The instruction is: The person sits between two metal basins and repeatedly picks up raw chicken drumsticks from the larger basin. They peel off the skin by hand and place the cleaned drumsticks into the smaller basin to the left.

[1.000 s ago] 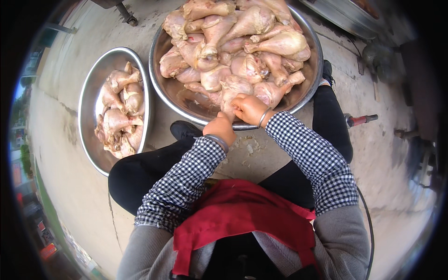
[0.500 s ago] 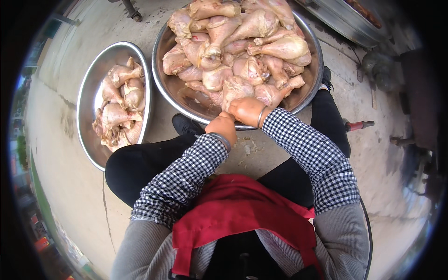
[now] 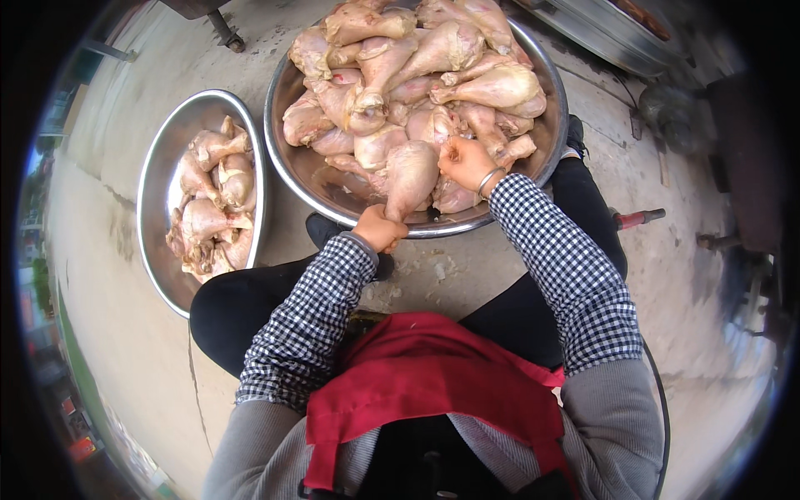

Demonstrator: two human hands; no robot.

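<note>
My left hand [image 3: 381, 228] is wrapped round the narrow end of a chicken drumstick [image 3: 412, 175] at the near rim of a large round metal basin [image 3: 321, 200]. The drumstick's thick end points away from me. Just right of that thick end, my right hand [image 3: 467, 162] is closed, its fingers curled in; whatever they may pinch is hidden. Beneath and behind both hands a heap of raw drumsticks [image 3: 446, 46] fills the basin.
At the left stands a smaller oval metal basin [image 3: 156, 242] with several drumsticks [image 3: 218, 196] in it. My bent knees flank the large basin's near side. A red-handled object [image 3: 640, 219] lies on the concrete at right. A metal tray [image 3: 612, 37] is at the far right.
My hands were close together at the basin's near rim. Now they are apart: the right has moved away and up to the right, while the left holds the drumstick, now more exposed.
</note>
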